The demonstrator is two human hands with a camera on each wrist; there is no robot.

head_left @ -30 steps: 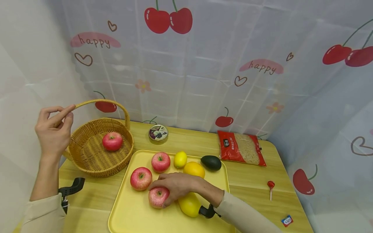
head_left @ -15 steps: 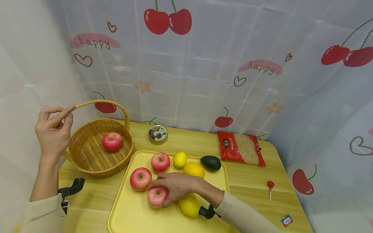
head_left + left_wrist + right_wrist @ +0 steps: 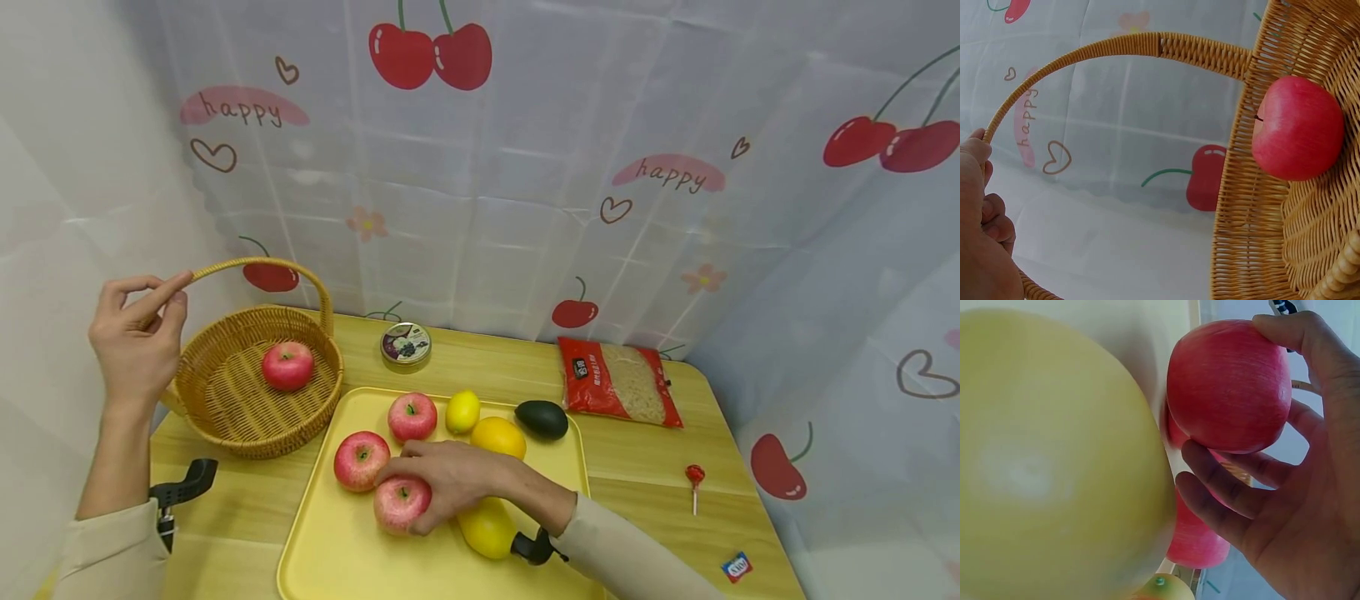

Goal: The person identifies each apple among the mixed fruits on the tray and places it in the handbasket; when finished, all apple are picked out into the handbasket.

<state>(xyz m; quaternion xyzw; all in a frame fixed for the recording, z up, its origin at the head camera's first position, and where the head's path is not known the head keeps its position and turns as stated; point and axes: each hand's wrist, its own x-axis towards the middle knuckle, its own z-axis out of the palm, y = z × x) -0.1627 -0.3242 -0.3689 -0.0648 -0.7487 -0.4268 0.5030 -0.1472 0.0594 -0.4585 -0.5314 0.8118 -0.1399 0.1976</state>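
Observation:
My left hand [image 3: 138,337] pinches the arched handle [image 3: 307,271] of a wicker basket [image 3: 258,446] on the left. A red apple [image 3: 288,366] lies inside that basket. Over the yellow tray [image 3: 330,562], my right hand [image 3: 453,475] holds a pinkish-red apple [image 3: 397,507], thumb and fingers spread round its sides, as the right wrist view shows. Two more apples, one nearer [image 3: 362,460] and one farther back [image 3: 412,417], sit just beyond it. A large yellow fruit [image 3: 487,533] lies partly hidden under my right wrist.
The tray also bears a lemon [image 3: 462,412], an orange-yellow fruit [image 3: 498,437] and a dark green avocado [image 3: 542,419]. Behind it stand a round tin [image 3: 406,344] and a red food packet [image 3: 621,382]. A lollipop [image 3: 695,483] and a small wrapped sweet [image 3: 737,567] lie at right.
My right fingers have shifted slightly left along with the apple they hold. My left hand stays at the basket handle.

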